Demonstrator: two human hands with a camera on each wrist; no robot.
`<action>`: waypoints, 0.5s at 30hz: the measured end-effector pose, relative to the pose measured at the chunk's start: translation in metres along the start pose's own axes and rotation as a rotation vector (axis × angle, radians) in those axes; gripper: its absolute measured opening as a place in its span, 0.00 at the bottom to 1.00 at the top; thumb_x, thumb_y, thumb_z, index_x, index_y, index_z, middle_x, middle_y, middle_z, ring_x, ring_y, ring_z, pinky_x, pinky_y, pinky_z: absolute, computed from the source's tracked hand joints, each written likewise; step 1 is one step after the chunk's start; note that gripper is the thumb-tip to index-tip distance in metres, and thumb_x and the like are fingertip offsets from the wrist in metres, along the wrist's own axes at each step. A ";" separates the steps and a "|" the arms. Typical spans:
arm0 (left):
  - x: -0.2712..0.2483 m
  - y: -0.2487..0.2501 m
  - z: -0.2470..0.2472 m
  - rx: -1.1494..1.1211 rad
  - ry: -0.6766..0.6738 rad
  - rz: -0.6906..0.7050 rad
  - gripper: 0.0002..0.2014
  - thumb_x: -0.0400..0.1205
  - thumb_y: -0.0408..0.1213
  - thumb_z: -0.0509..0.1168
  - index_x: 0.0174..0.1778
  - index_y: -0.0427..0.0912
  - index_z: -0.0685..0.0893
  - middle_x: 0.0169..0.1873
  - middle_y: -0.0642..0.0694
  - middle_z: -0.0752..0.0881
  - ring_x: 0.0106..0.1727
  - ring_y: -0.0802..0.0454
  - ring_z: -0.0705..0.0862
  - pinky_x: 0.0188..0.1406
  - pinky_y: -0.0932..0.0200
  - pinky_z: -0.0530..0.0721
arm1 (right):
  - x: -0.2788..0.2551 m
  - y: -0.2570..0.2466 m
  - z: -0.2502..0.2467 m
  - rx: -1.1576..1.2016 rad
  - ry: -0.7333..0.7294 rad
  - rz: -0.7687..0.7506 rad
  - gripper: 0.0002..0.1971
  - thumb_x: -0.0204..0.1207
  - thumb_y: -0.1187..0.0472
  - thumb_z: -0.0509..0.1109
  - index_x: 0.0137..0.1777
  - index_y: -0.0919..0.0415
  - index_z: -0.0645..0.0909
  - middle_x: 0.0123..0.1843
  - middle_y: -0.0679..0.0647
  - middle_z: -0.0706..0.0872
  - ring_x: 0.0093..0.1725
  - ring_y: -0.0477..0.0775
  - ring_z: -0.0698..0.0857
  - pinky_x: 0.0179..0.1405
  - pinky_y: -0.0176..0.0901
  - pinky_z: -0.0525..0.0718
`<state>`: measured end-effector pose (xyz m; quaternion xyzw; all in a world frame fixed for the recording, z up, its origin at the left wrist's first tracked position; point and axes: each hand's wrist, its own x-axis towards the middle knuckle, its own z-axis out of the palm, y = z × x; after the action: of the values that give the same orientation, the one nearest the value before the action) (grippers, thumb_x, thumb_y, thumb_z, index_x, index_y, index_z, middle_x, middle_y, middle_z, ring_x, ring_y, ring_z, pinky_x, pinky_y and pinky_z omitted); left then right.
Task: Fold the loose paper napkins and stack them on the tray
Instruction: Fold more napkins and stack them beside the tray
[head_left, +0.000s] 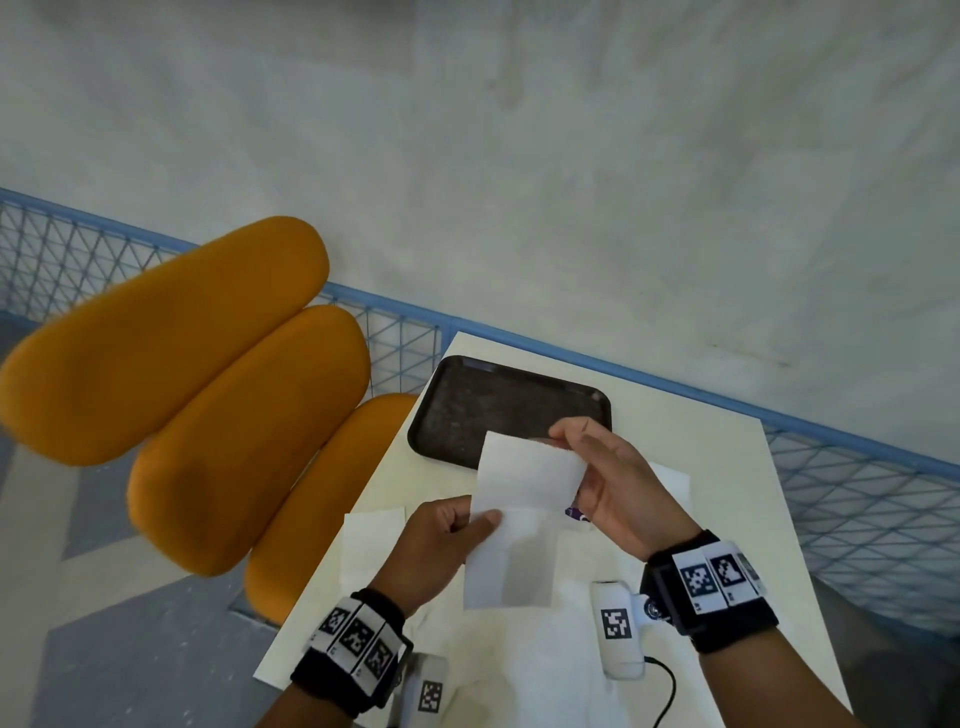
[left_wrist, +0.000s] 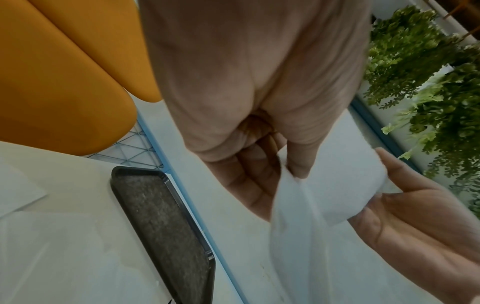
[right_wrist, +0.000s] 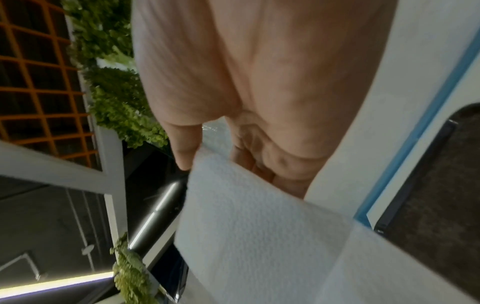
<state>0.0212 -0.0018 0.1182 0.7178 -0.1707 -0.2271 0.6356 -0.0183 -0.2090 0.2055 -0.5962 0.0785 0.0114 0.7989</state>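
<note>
**First napkin mid-fold, tray still bare**

Your left hand (head_left: 441, 540) pinches the near-left edge of the white paper napkin (head_left: 519, 514) between thumb and curled fingers, and your right hand (head_left: 608, 483) pinches its far-right corner the same way; each grip is pressed together on the paper. You hold the napkin in the air above the pale tabletop (head_left: 727, 499), bent along a crease across its middle, its far edge over the near rim of the dark rectangular plastic tray (head_left: 498, 400).

Judging by this, you are early in the task: the tray shows nothing stacked on it, and this sheet is only partly folded. More loose white napkins (head_left: 371, 540) lie flat on the tabletop under and beside your hands, all left to fold. Orange cushioned seats (head_left: 208, 374) stand to the left.
</note>
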 end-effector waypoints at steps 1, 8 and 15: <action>0.000 0.001 -0.001 0.000 0.004 -0.006 0.10 0.85 0.47 0.67 0.51 0.47 0.91 0.43 0.53 0.92 0.44 0.57 0.90 0.43 0.63 0.88 | 0.000 -0.001 0.001 -0.046 -0.017 -0.012 0.14 0.79 0.54 0.66 0.59 0.61 0.80 0.58 0.61 0.90 0.56 0.56 0.89 0.51 0.45 0.88; -0.003 0.001 -0.007 -0.004 -0.009 -0.021 0.11 0.85 0.48 0.68 0.50 0.45 0.91 0.45 0.49 0.93 0.48 0.50 0.91 0.50 0.54 0.89 | -0.005 0.006 0.005 -0.187 -0.021 -0.064 0.19 0.80 0.46 0.67 0.64 0.57 0.82 0.57 0.58 0.91 0.57 0.56 0.89 0.53 0.46 0.84; -0.001 0.002 -0.013 0.006 0.021 0.042 0.11 0.86 0.33 0.67 0.59 0.50 0.91 0.53 0.53 0.92 0.56 0.52 0.90 0.59 0.52 0.90 | -0.009 0.011 0.005 -0.161 -0.141 0.000 0.32 0.77 0.36 0.70 0.68 0.63 0.79 0.59 0.71 0.89 0.55 0.74 0.90 0.53 0.57 0.89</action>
<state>0.0278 0.0097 0.1212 0.7183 -0.1797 -0.2055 0.6400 -0.0276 -0.1999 0.1977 -0.6561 0.0209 0.0599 0.7520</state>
